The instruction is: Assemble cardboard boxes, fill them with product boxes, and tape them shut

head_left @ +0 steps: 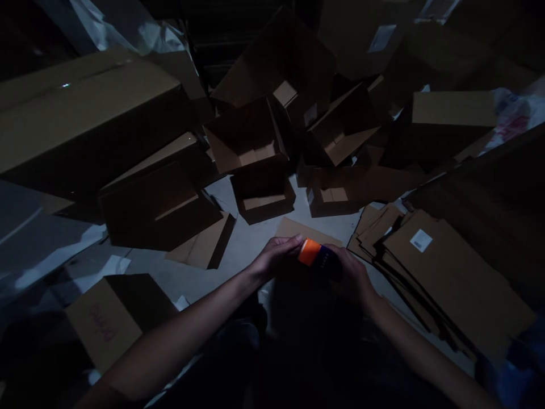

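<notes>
Low in front of my body, both hands meet at a small orange-and-dark-blue object (pixel 310 252) with faint lettering on its dark part. Its exact kind is too dim to tell. My left hand (pixel 279 251) pinches the orange end between thumb and fingers. Around the dark end, my right hand (pixel 351 272) is closed, its fingers partly lost in shadow. Just beyond the hands, a flat piece of cardboard (pixel 313 232) lies on the grey floor (pixel 251 238).
Open cardboard boxes (pixel 261 199) lie scattered ahead. Flattened cardboard sheets (pixel 451 267) are stacked at right. A large closed carton (pixel 85 102) stands at upper left, and a box with red handwriting (pixel 104 318) sits at lower left. Clear plastic wrap (pixel 517 116) hangs at right.
</notes>
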A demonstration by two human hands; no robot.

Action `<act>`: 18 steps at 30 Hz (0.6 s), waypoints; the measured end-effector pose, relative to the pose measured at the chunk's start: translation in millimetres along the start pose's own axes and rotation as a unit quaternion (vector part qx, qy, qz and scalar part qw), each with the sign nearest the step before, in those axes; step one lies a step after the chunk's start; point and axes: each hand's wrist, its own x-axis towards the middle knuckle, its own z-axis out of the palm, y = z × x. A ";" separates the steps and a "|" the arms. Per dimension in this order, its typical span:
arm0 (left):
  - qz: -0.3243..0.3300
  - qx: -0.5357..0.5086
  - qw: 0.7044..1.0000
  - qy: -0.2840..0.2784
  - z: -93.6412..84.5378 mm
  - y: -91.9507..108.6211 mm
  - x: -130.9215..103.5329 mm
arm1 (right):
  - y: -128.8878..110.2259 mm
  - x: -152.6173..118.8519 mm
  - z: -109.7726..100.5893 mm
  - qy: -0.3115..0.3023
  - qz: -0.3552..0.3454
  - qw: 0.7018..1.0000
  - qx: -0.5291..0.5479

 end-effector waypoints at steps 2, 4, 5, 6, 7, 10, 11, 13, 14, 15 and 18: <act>0.017 0.014 1.000 0.005 -1.0 -2.0 0.4 | -4.5 2.2 -0.9 -0.010 0.010 1.000 -0.006; 0.043 0.029 0.998 0.027 -4.2 -5.2 2.0 | -9.0 4.0 -1.6 -0.016 0.018 1.000 -0.011; 0.056 0.039 0.997 0.043 -6.7 -7.1 3.5 | -11.0 4.5 -2.1 -0.021 0.022 0.999 -0.014; 0.069 0.053 0.994 0.061 -10.0 -9.1 5.6 | -12.7 4.5 -2.9 -0.026 0.027 0.999 -0.018; 0.084 0.071 0.990 0.083 -14.1 -11.1 8.2 | -14.2 4.1 -4.4 -0.034 0.029 0.999 -0.023; 0.144 0.156 0.961 0.175 -32.5 -15.1 16.9 | -16.8 1.1 -12.9 -0.067 0.018 0.997 -0.043; 0.165 0.186 0.946 0.208 -40.8 -15.3 19.4 | -17.2 0.1 -16.5 -0.083 0.015 0.995 -0.051; 0.192 0.227 0.918 0.263 -59.5 -13.7 23.0 | -17.5 -0.3 -22.4 -0.110 0.016 0.992 -0.067; 0.197 0.236 0.909 0.282 -69.3 -12.1 24.2 | -17.5 0.7 -23.9 -0.120 0.018 0.990 -0.076; 0.199 0.238 0.902 0.298 -78.8 -10.4 25.2 | -17.5 2.6 -23.9 -0.126 0.019 0.988 -0.084; 0.190 0.239 0.895 0.325 -102.8 -7.1 28.9 | -20.0 13.9 -17.1 -0.128 0.004 0.987 -0.098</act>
